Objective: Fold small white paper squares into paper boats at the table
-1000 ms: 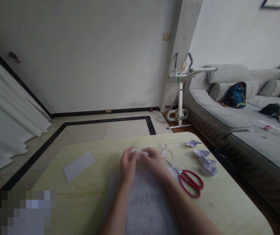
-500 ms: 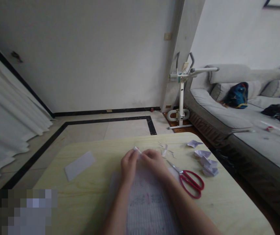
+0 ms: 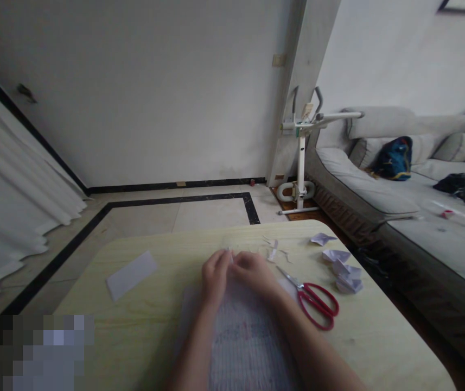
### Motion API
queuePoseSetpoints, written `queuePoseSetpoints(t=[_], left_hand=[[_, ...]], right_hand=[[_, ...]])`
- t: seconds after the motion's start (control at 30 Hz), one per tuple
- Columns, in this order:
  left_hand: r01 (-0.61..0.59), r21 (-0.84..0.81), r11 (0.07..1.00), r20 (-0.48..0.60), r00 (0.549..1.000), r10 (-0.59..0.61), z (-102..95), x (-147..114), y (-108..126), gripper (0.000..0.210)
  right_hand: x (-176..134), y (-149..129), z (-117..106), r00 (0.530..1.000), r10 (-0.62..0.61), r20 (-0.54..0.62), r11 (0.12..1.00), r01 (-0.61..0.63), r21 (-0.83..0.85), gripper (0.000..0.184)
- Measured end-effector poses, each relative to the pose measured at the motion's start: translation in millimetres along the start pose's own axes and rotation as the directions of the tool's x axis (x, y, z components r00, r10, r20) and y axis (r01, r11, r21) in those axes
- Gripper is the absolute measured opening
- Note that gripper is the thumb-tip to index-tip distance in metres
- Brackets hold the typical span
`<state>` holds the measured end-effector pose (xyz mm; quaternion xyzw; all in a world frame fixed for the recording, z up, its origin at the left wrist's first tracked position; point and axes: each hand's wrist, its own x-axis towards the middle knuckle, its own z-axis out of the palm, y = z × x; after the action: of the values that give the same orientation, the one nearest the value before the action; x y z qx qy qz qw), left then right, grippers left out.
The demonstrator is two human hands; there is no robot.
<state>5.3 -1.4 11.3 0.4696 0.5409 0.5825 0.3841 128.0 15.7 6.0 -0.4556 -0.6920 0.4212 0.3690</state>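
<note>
The small paper (image 3: 231, 256) had turned more upright since half a second earlier, and the right hand (image 3: 253, 270) had drawn closer to the left hand (image 3: 215, 271). Leftmost on the counter (image 3: 378, 336) lay a blank slip (image 3: 132, 275). Mid-counter, the left grip was clamped on the small paper; the right grip pinched its near side. Pressing it well probably called for matched edges, a steady left hold and even right-thumb pressure. Rightward lay scraps (image 3: 273, 251), red-handled scissors (image 3: 317, 307), then folded papers (image 3: 348, 282).
</note>
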Motion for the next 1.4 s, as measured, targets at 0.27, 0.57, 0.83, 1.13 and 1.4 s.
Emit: queuePoseSetpoints(t=[0.27,0.57,0.83,1.13,1.4], left_hand=[[-0.009,0.027,1.0,0.02,1.0,0.008,-0.4,1,-6,0.026],[-0.002,0.023,1.0,0.02,1.0,0.001,-1.3,0,-3,0.025],[0.009,0.013,1.0,0.007,1.0,-0.009,-0.8,-1,3,0.025],[0.015,0.023,1.0,0.006,1.0,-0.015,-3.5,-1,4,0.025],[0.007,0.023,1.0,-0.017,1.0,-0.007,-3.5,0,6,0.026]], right_hand=[[0,1,-1,1.0,0.002,0.017,1.0,-0.002,-0.019,0.021],[0,-1,-2,0.999,0.008,0.032,1.0,-0.008,0.01,0.022],[-1,0,0,0.997,-0.018,0.071,1.0,0.017,0.013,0.02],[-2,-3,-2,0.997,-0.014,0.082,1.0,0.013,0.014,0.02],[-2,-8,-4,0.997,0.02,0.069,0.998,-0.024,0.057,0.022]])
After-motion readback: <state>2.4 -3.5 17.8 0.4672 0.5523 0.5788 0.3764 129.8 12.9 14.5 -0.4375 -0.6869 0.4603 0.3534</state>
